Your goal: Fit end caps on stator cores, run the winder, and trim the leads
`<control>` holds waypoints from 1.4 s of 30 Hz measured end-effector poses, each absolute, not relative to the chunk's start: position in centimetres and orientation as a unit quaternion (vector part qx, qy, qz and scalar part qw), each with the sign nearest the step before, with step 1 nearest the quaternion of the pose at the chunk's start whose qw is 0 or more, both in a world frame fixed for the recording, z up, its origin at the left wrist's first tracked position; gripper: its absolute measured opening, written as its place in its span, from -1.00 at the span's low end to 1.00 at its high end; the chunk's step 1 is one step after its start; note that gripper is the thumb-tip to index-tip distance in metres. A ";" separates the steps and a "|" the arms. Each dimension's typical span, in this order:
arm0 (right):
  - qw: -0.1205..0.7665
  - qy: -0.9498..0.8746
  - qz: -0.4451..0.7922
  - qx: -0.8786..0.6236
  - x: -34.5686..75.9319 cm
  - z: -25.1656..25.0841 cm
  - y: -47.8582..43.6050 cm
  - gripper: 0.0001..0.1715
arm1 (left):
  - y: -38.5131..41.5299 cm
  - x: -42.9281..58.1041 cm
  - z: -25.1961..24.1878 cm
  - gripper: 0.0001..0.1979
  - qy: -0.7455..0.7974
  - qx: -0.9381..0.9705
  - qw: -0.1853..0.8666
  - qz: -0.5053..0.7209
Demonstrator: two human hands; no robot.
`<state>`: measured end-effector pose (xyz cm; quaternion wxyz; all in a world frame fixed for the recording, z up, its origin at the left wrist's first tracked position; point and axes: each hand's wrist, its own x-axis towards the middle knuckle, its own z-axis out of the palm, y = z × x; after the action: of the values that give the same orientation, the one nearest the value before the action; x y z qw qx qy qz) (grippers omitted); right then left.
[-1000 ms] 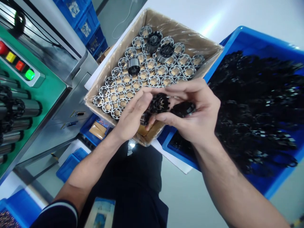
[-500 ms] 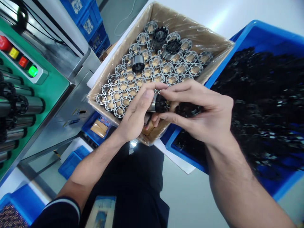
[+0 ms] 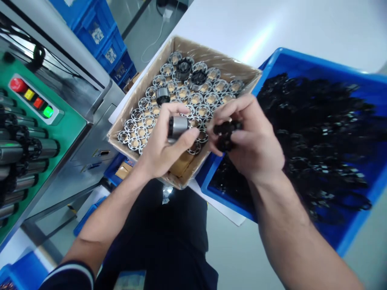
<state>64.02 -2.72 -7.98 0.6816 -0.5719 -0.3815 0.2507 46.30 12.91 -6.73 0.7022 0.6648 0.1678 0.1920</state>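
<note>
My left hand [image 3: 163, 145] is closed around a silver metal cylinder [image 3: 180, 125] with a black end piece on its left side. To its right, my right hand [image 3: 254, 137] pinches black plastic parts [image 3: 226, 133], somewhat blurred. Both hands are above the near part of a cardboard box [image 3: 121, 147] lined with clear film. Rows of silver slotted rings [image 3: 182, 93] fill the box. On top of them sit several cylinders with black ends, one [image 3: 163, 96] just beyond my left hand.
A blue bin [image 3: 208, 187] full of black plastic parts [image 3: 320, 141] stands right of the box. At left is a green machine [image 3: 71, 131] with lit buttons [image 3: 38, 103] and stacked metal cylinders [image 3: 45, 147]. Blue crates [image 3: 99, 34] are stacked behind.
My hands have moved apart. The cylinder in my left hand has turned, its black end now facing left, and my right hand has come away with black parts. The view has shifted.
</note>
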 end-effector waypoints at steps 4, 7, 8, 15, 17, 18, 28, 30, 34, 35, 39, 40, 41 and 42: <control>0.763 -0.241 0.182 -0.571 65.7 -8.4 -2.6 -0.49 | 15.7 51.8 -3.6 -0.60 0.135 0.782 0.575 0.200; 0.767 -0.216 0.135 -0.589 66.5 -8.6 -2.6 -0.42 | 17.7 57.2 -2.9 -0.66 0.110 0.886 0.428 0.141; 0.767 -0.211 0.139 -0.590 66.6 -8.7 -2.6 -0.39 | 18.3 59.0 -3.2 -0.67 0.099 0.908 0.390 0.116; 0.789 -0.206 0.206 -0.541 66.3 -8.4 -2.6 -0.27 | 18.9 62.0 -4.4 -0.40 0.115 0.881 0.438 0.137; 0.779 -0.211 0.237 -0.541 66.0 -7.9 -2.7 -0.28 | 17.4 59.8 -3.7 -0.33 0.142 0.806 0.551 0.164; 0.772 -0.214 0.248 -0.544 65.8 -7.7 -2.7 -0.28 | 16.4 58.4 -3.4 -0.36 0.168 0.758 0.610 0.161; 0.732 -0.277 0.218 -0.583 63.3 -7.9 -2.3 -0.43 | 9.2 49.4 -5.8 -0.22 0.296 0.488 0.809 0.139; 0.732 -0.285 0.214 -0.580 63.0 -7.9 -2.3 -0.49 | 8.8 48.8 -6.0 -0.24 0.289 0.478 0.815 0.152; 0.705 -0.290 0.240 -0.601 62.5 -8.6 -2.4 -0.53 | 8.7 48.3 -6.0 -0.39 0.272 0.449 0.840 0.138; 0.699 -0.289 0.250 -0.604 62.4 -8.8 -2.5 -0.55 | 8.8 48.2 -6.1 -0.45 0.268 0.444 0.844 0.138; 0.692 -0.287 0.276 -0.602 61.9 -9.1 -2.4 -0.69 | 8.8 47.8 -6.4 -0.58 0.269 0.431 0.851 0.133; 0.690 -0.288 0.278 -0.603 61.8 -9.0 -2.3 -0.73 | 8.8 47.8 -6.5 -0.59 0.272 0.429 0.851 0.131; 0.688 -0.289 0.277 -0.605 61.7 -8.9 -2.2 -0.76 | 8.8 47.7 -6.6 -0.59 0.276 0.428 0.851 0.127; 0.688 -0.293 0.273 -0.605 61.6 -8.8 -2.1 -0.78 | 8.7 47.6 -6.6 -0.58 0.281 0.427 0.851 0.122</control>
<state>61.59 -2.05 -8.78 0.6878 -0.6053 -0.2932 0.2730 47.63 8.74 -6.60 0.8509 0.4266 0.2814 0.1220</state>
